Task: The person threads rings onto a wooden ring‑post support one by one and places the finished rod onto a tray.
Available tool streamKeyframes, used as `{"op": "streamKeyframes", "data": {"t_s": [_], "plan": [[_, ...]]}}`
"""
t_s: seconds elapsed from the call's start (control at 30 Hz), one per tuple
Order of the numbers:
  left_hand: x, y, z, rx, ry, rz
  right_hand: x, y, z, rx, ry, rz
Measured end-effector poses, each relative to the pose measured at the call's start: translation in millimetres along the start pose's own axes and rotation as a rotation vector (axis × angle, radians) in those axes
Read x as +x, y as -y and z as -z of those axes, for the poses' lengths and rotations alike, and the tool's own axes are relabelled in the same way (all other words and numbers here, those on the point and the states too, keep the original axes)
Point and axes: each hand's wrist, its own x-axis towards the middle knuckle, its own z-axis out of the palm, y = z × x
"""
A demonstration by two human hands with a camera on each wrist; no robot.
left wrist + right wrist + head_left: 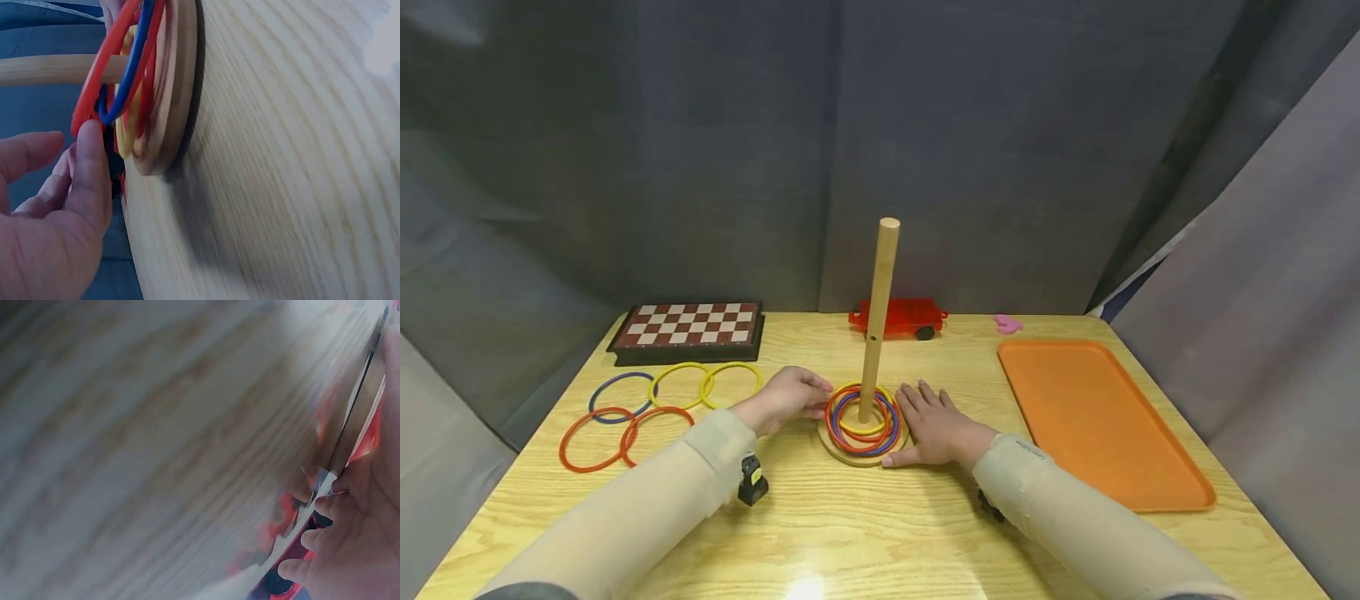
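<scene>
On the table stands a wooden peg [877, 325] on a round wooden base [842, 457]. Around the foot of the peg lies a loose stack of red, blue and yellow rings [889, 437]. My left hand [790, 396] is at the stack's left side; in the left wrist view a fingertip is right at the edge of the top red ring [94, 81], with the thumb held apart. Spread flat at the right side of the base, my right hand [934, 429] has its fingers extended, the thumb beside the base's front edge.
Several more rings, blue, yellow and red [597, 467], lie on the left of the table. Behind them is a checkered board box [692, 325]. A red toy wagon [910, 315] and a small pink piece [1007, 324] sit at the back. An orange tray [1097, 425] lies at right.
</scene>
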Motion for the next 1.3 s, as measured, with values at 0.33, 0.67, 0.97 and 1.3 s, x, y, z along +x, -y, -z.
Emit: {"op": "streamKeyframes", "data": {"t_s": [0.33,0.67,0.97,1.3], "plan": [[-11.1,-4.7,22.5,0.007,-0.085,-0.084,-1,1,1.0,0.007,-0.001,0.002],[-32.6,-10.8,77.3,-0.095,-0.038,-0.150,-1,0,1.3,0.013,0.008,0.004],[-62.2,7.5,133.4,-0.141,-0.039,-0.167,-2,1,1.2,0.011,0.013,0.000],[-91.5,44.9,194.0,-0.090,-0.111,-0.130,-1,-1,0.5,0.008,0.010,0.011]]}}
